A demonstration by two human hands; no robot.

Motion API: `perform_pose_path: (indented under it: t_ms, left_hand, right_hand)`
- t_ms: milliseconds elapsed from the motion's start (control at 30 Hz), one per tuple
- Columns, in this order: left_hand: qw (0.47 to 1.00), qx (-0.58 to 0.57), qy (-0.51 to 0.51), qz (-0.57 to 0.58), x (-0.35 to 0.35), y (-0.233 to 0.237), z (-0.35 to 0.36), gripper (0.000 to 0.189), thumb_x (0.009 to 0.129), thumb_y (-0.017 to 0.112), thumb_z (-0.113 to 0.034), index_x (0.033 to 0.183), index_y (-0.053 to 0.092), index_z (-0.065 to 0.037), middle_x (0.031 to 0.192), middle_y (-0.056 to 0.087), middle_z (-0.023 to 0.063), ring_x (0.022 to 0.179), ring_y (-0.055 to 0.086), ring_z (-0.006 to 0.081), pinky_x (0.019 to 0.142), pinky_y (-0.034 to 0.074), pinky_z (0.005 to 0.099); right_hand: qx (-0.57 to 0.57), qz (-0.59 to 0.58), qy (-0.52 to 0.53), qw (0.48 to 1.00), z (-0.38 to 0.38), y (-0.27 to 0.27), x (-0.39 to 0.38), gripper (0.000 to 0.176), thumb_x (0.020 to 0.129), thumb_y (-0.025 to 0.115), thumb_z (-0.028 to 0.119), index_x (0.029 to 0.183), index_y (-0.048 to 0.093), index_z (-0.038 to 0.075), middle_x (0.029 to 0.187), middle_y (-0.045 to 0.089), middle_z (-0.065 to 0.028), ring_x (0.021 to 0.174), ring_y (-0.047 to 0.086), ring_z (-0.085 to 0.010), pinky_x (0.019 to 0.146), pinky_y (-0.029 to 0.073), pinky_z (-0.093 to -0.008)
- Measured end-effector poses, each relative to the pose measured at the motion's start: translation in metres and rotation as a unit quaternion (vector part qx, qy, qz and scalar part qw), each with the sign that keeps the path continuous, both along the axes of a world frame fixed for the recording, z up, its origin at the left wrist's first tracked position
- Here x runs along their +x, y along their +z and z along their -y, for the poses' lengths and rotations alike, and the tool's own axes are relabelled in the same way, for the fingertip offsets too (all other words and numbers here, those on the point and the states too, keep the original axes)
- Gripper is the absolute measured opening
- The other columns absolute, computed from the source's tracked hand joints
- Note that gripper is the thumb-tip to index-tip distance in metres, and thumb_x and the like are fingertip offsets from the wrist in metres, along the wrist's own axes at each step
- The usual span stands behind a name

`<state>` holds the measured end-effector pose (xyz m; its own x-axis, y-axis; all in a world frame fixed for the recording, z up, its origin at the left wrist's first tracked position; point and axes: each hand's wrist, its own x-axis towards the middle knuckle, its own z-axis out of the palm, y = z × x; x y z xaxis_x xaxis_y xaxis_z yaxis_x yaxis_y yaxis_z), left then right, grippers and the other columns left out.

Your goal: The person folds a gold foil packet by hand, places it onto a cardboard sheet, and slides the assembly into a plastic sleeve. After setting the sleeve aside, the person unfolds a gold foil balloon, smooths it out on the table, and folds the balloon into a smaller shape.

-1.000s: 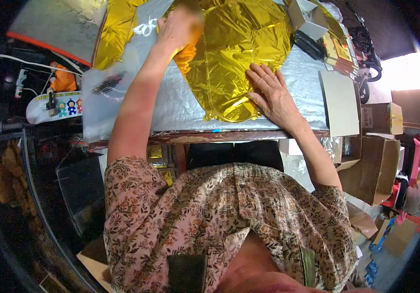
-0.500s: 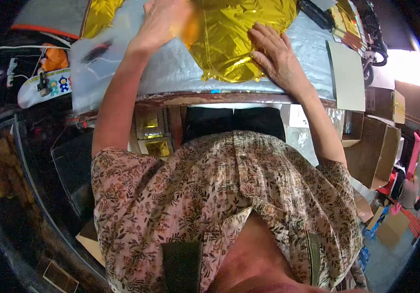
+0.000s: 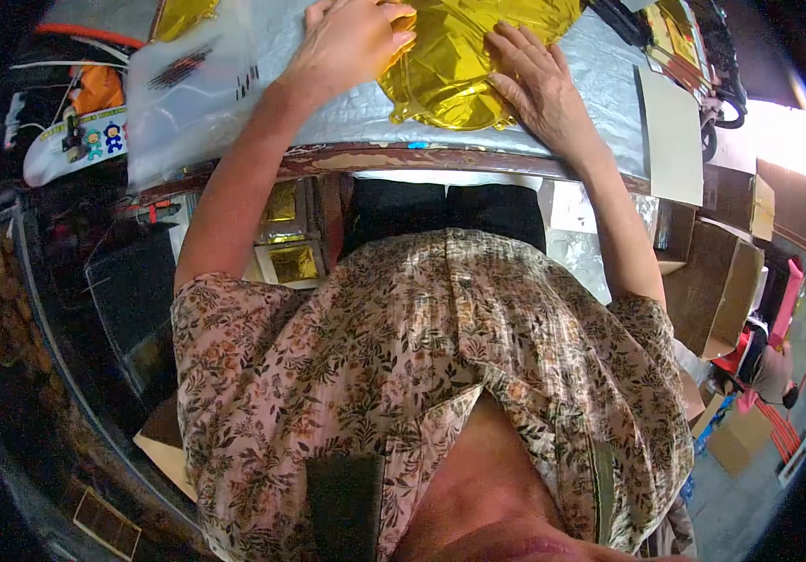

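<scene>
A shiny gold foil piece [image 3: 459,70], flat and wrinkled with a rounded, seamed near end, lies on the silvery table cover [image 3: 347,126]. At its left edge is my left hand [image 3: 351,47], fingers curled in and the thumb close to them, pinching the foil; the exact grip is partly hidden. My right hand [image 3: 539,89] rests on the foil's right side with its fingers stretched out flat. The foil's far end runs out of view at the top.
Clear plastic sheeting [image 3: 178,103] lies on the left, with more gold foil [image 3: 183,17] behind it. A pale card [image 3: 670,131] overhangs the table's right edge. Cardboard boxes [image 3: 726,281] stand to the right. The worn wooden table edge [image 3: 375,159] runs before me.
My left hand has moved right and closer to me, from a blurred motion to a pinch at the foil's left edge. My right hand stays on the foil. The view has shifted slightly.
</scene>
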<state>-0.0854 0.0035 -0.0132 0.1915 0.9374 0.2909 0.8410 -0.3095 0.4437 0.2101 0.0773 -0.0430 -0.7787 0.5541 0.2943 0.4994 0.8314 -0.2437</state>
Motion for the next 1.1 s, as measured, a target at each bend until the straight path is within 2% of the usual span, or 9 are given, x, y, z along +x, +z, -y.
perform_pose_path:
  t_ms: [200, 500, 567, 733, 800, 833, 900, 933, 1100]
  left_hand:
    - [0.998, 0.002, -0.011, -0.056, 0.016, 0.015, 0.006, 0.058, 0.085, 0.079, -0.046, 0.129, 0.066, -0.01, 0.136, 0.058, 0.0135, 0.128, 0.053, 0.0334, 0.106, 0.032, 0.0526]
    - [0.998, -0.002, -0.026, -0.054, 0.011, 0.008, 0.004, 0.063, 0.083, 0.081, -0.047, 0.132, 0.066, -0.013, 0.137, 0.057, 0.0134, 0.129, 0.052, 0.0346, 0.108, 0.031, 0.0546]
    - [0.998, -0.018, -0.023, -0.054, 0.012, 0.012, 0.005, 0.063, 0.083, 0.081, -0.047, 0.133, 0.065, -0.012, 0.138, 0.057, 0.0135, 0.129, 0.052, 0.0347, 0.109, 0.031, 0.0541]
    - [0.997, -0.059, -0.011, -0.048, 0.02, 0.021, 0.006, 0.063, 0.084, 0.08, -0.048, 0.134, 0.065, -0.013, 0.142, 0.054, 0.0141, 0.134, 0.048, 0.036, 0.112, 0.027, 0.0544]
    - [0.994, -0.021, 0.002, -0.109, 0.026, 0.032, 0.009, 0.057, 0.085, 0.082, -0.032, 0.134, 0.065, -0.009, 0.133, 0.063, 0.0138, 0.122, 0.06, 0.0306, 0.104, 0.041, 0.049]
    - [0.994, -0.019, 0.004, -0.111, 0.021, 0.017, 0.007, 0.057, 0.085, 0.082, -0.032, 0.134, 0.065, -0.009, 0.133, 0.063, 0.0138, 0.122, 0.06, 0.0306, 0.104, 0.041, 0.049]
    - [0.994, 0.082, -0.026, -0.066, 0.001, -0.031, -0.003, 0.047, 0.087, 0.075, -0.044, 0.129, 0.069, -0.024, 0.14, 0.058, 0.0023, 0.132, 0.053, 0.0252, 0.107, 0.032, 0.0536]
    - [0.995, 0.065, -0.022, -0.077, -0.001, -0.031, -0.004, 0.063, 0.08, 0.077, -0.059, 0.131, 0.069, -0.021, 0.142, 0.058, 0.0036, 0.133, 0.052, 0.0242, 0.11, 0.03, 0.0537]
    - [0.996, 0.064, -0.028, -0.058, -0.001, -0.023, 0.001, 0.06, 0.082, 0.079, -0.05, 0.132, 0.067, -0.019, 0.142, 0.057, 0.0055, 0.134, 0.052, 0.0242, 0.112, 0.028, 0.0505]
  right_hand:
    - [0.013, -0.001, 0.005, 1.0, -0.001, -0.003, 0.0, 0.052, 0.105, 0.057, 0.037, 0.148, 0.053, 0.009, 0.156, 0.049, -0.0138, 0.148, 0.04, -0.0328, 0.122, 0.024, -0.0503]
    - [0.003, -0.051, 0.011, 0.999, -0.001, 0.003, 0.0, 0.048, 0.102, 0.061, 0.033, 0.143, 0.056, 0.008, 0.151, 0.053, -0.0134, 0.143, 0.045, -0.0367, 0.119, 0.03, -0.0537]
    - [-0.112, -0.006, -0.028, 0.993, 0.009, 0.03, -0.007, 0.049, 0.102, 0.06, 0.024, 0.145, 0.053, 0.002, 0.151, 0.049, -0.0255, 0.144, 0.041, -0.0437, 0.123, 0.026, -0.0528]
    - [-0.146, -0.003, -0.031, 0.989, 0.008, 0.029, -0.005, 0.053, 0.102, 0.059, 0.026, 0.149, 0.049, 0.003, 0.156, 0.044, -0.0246, 0.147, 0.034, -0.044, 0.125, 0.019, -0.0526]
    - [-0.037, -0.035, -0.029, 0.998, 0.012, 0.033, -0.01, 0.041, 0.099, 0.061, 0.019, 0.135, 0.062, -0.001, 0.138, 0.061, -0.0258, 0.13, 0.057, -0.0402, 0.115, 0.04, -0.0485]
    - [-0.035, -0.038, -0.028, 0.998, 0.01, 0.025, -0.006, 0.041, 0.099, 0.061, 0.019, 0.135, 0.062, -0.001, 0.138, 0.061, -0.0258, 0.13, 0.057, -0.0402, 0.115, 0.04, -0.0485]
    - [-0.019, -0.022, 0.008, 1.0, -0.004, -0.001, 0.004, 0.046, 0.104, 0.057, 0.028, 0.146, 0.054, 0.008, 0.155, 0.049, -0.0152, 0.147, 0.041, -0.0351, 0.122, 0.025, -0.0505]
    - [-0.026, -0.015, 0.003, 1.0, -0.003, 0.002, 0.001, 0.046, 0.104, 0.057, 0.026, 0.146, 0.054, 0.007, 0.155, 0.049, -0.0156, 0.147, 0.04, -0.036, 0.123, 0.025, -0.0503]
    - [-0.049, -0.009, -0.013, 0.999, 0.003, 0.008, -0.001, 0.048, 0.103, 0.059, 0.026, 0.147, 0.053, 0.007, 0.155, 0.048, -0.0162, 0.148, 0.039, -0.037, 0.123, 0.024, -0.0523]
